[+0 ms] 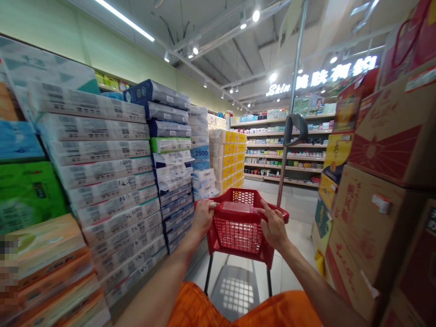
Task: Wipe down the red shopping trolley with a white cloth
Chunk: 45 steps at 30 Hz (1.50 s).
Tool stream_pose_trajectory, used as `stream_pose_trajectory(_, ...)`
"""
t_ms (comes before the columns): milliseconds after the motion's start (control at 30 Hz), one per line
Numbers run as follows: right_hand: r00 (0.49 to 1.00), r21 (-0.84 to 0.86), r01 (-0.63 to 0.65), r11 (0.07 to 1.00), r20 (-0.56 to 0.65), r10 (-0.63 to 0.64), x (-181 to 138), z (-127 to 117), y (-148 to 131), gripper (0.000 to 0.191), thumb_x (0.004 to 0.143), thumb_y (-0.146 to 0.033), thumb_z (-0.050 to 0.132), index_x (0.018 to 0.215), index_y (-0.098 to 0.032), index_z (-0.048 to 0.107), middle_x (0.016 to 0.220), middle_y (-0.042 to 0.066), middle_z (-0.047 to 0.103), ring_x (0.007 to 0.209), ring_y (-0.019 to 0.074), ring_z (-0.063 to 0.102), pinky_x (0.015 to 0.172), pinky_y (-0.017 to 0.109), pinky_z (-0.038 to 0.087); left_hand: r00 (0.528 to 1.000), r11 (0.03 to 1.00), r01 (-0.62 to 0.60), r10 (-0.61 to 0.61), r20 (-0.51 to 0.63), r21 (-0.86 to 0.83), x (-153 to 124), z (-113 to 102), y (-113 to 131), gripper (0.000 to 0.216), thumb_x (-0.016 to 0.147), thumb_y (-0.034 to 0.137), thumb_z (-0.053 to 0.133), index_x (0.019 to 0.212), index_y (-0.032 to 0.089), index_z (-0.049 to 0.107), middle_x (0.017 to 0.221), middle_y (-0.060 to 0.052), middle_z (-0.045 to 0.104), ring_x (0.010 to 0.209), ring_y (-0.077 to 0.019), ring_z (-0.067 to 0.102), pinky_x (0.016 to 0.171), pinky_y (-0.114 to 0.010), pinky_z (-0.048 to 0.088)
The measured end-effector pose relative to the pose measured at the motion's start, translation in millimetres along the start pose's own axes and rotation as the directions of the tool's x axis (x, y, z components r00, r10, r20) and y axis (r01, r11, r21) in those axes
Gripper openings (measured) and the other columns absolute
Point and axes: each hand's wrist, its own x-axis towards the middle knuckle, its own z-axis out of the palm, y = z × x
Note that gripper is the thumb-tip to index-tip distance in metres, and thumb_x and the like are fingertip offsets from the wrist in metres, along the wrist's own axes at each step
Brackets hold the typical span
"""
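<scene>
A red plastic shopping cart [238, 232] stands straight in front of me, its lattice basket on dark legs. My left hand [203, 217] is closed around the left part of the cart's red handle [237, 208]. On the right part of that handle rests my right hand [273, 226], the index finger stretched along the top and the other fingers bent over the bar. A pale label panel on the handle lies between the two hands.
Stacked white tissue packs [109, 150] and dark blue packs [170, 116] line the left side. Cardboard cartons [371, 222] rise on the right. A metal pole [284, 177] with a grey loop stands by the cart's right corner. Stocked shelves [286, 154] cross the far end.
</scene>
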Motion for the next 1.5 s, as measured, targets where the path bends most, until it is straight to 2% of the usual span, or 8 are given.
stream_pose_trajectory(167,1.000,-0.008,0.013,1.000,0.013,-0.013,0.1,0.6,-2.3,0.064,0.070,-0.010,0.036,0.133,-0.015,0.025,0.102,0.005,0.063,0.094,0.0204,0.055,0.085,0.040,0.033,0.955,0.956,-0.270,0.281,0.091,-0.113,-4.1,30.4,68.3,0.025,0.083,0.021,0.038,0.100,0.019,0.057,0.106,-0.005,0.058,0.103,-0.0179,0.048,0.094,-0.037,0.035)
stream_pose_trajectory(433,0.999,0.026,0.043,0.999,0.010,-0.043,-1.4,-3.0,-1.2,0.065,0.068,-0.007,0.035,0.132,-0.015,0.025,0.104,0.006,0.063,0.092,0.0194,0.056,0.085,0.041,0.033,0.998,0.997,-0.064,0.064,0.002,-0.030,5.9,14.9,26.7,0.022,0.081,0.016,0.039,0.087,0.015,0.060,0.087,-0.007,0.060,0.087,-0.0184,0.052,0.084,-0.038,0.041)
stream_pose_trajectory(667,0.999,0.003,0.046,0.999,-0.019,-0.046,-2.5,-3.5,3.3,0.068,0.067,-0.005,0.034,0.133,-0.016,0.021,0.102,0.004,0.064,0.090,0.0194,0.056,0.084,0.041,0.035,0.895,0.911,-0.384,0.408,0.181,-0.152,6.3,44.0,91.4,0.023,0.083,0.021,0.039,0.097,0.021,0.057,0.102,-0.004,0.058,0.099,-0.0166,0.048,0.091,-0.036,0.037)
stream_pose_trajectory(900,0.998,0.040,0.006,0.999,-0.056,-0.004,-4.7,-8.4,7.5,0.065,0.071,-0.006,0.034,0.134,-0.018,0.022,0.096,0.002,0.065,0.089,0.0194,0.055,0.085,0.042,0.037,0.996,0.997,-0.030,0.036,0.087,-0.066,10.7,16.2,34.1,0.026,0.083,0.020,0.036,0.094,0.017,0.059,0.090,-0.006,0.061,0.091,-0.0178,0.053,0.087,-0.037,0.041)
stream_pose_trajectory(1133,0.998,0.114,-0.025,0.993,0.057,0.019,30.5,-0.2,-26.9,0.048,0.081,-0.025,0.039,0.127,-0.015,0.037,0.126,0.012,0.045,0.116,0.0222,0.040,0.092,0.040,0.035,0.963,0.983,-0.098,0.132,0.235,-0.153,11.7,46.7,86.3,0.051,0.079,0.027,0.039,0.127,0.012,0.031,0.132,-0.014,0.041,0.120,-0.0204,0.038,0.101,-0.041,0.028)
stream_pose_trajectory(1233,0.959,0.060,-0.029,0.998,0.283,0.011,46.7,5.9,-39.0,0.044,0.078,-0.029,0.048,0.120,-0.019,0.046,0.112,0.009,0.055,0.108,0.0223,0.046,0.090,0.037,0.035,0.938,0.999,-0.008,-0.005,0.346,0.037,9.8,35.2,65.3,0.078,0.063,0.037,0.058,0.130,0.012,0.028,0.140,-0.016,0.026,0.128,-0.0278,0.024,0.104,-0.051,0.015)
stream_pose_trajectory(1300,0.935,0.005,0.007,1.000,0.353,-0.009,52.1,12.0,-45.8,0.043,0.074,-0.029,0.054,0.116,-0.023,0.049,0.108,0.006,0.057,0.104,0.0219,0.047,0.090,0.037,0.034,0.897,0.983,0.038,-0.113,0.427,0.180,8.4,22.0,39.7,0.080,0.058,0.042,0.060,0.128,0.013,0.033,0.135,-0.014,0.035,0.127,-0.0272,0.027,0.104,-0.049,0.014)
stream_pose_trajectory(1500,0.955,-0.108,0.022,0.994,0.296,0.011,46.4,17.6,-48.4,0.032,0.074,-0.020,0.052,0.106,-0.022,0.052,0.106,0.006,0.055,0.100,0.0206,0.046,0.089,0.035,0.033,0.913,0.946,0.030,-0.158,0.376,0.324,9.1,6.7,7.0,0.052,0.075,0.042,0.040,0.120,0.018,0.046,0.128,-0.010,0.047,0.121,-0.0229,0.037,0.103,-0.045,0.017)
